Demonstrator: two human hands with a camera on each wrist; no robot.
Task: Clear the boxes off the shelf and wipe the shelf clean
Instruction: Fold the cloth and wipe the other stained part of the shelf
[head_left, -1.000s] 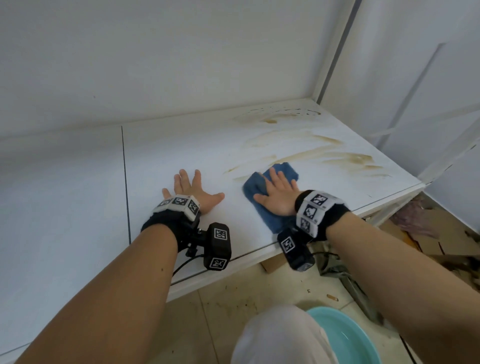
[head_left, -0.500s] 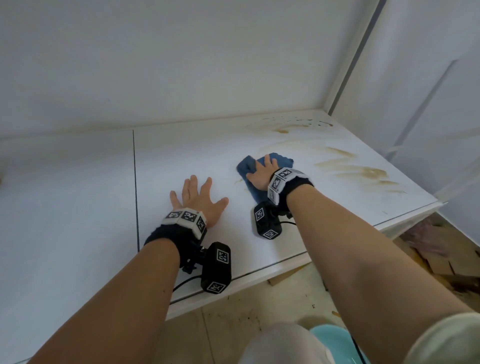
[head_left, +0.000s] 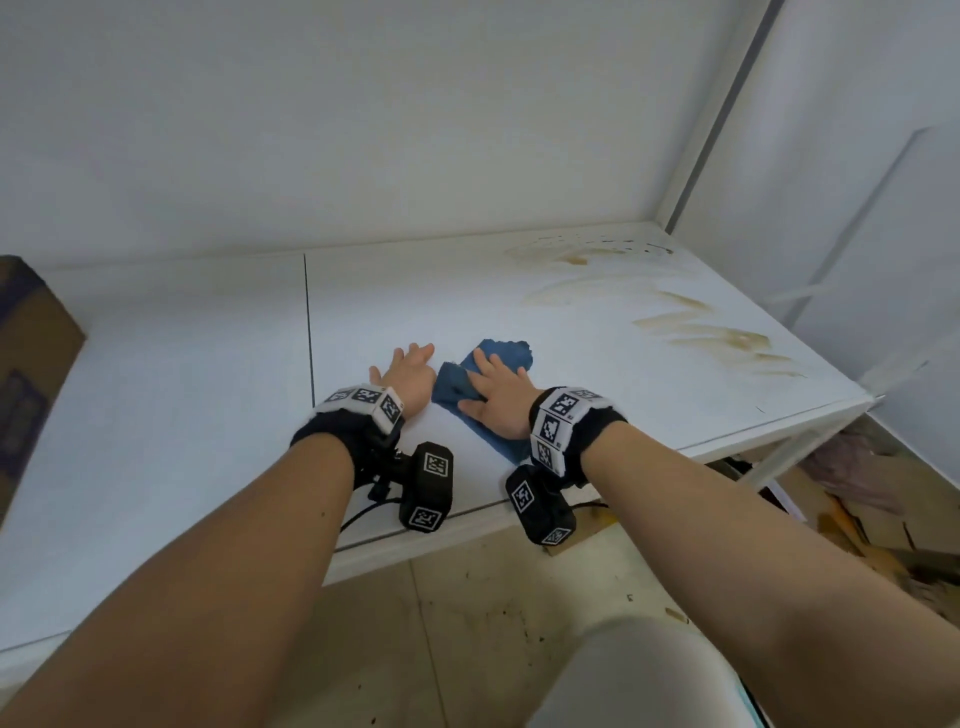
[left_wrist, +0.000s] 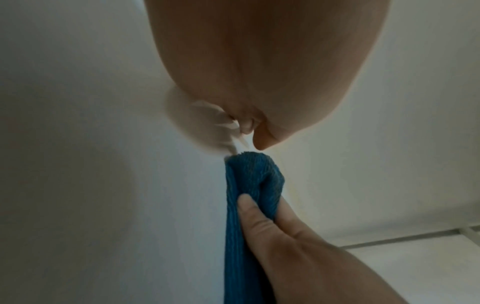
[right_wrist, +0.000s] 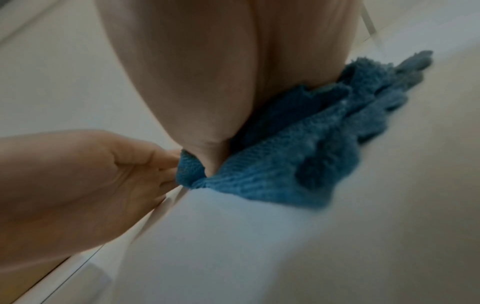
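Head view shows both hands down on the flat white shelf board (head_left: 597, 364). The right hand (head_left: 498, 397) lies palm-down on a rumpled blue terry cloth (head_left: 506, 356), fingers fairly straight and pressing it against the board; cloth sticks out beyond the fingertips and also back under the wrist toward the shelf's front edge. The left hand (head_left: 410, 374) rests flat on the bare board just to the left of the right hand, fingers extended and slightly spread. Its thumb side sits right against the cloth's left edge; the right wrist view suggests the left fingers (right_wrist: 161, 162) touch that edge, though blur makes this hard to confirm. In the left wrist view the right thumb (left_wrist: 249, 207) lies on a fold of the cloth.

Brown smeared stains (head_left: 717, 332) streak the board well to the right of the right hand and beyond it, toward the back corner. A brown cardboard box (head_left: 31, 364) stands on the shelf far to the left of the left hand. Dirty tiled floor (head_left: 483, 623) shows below the front edge.
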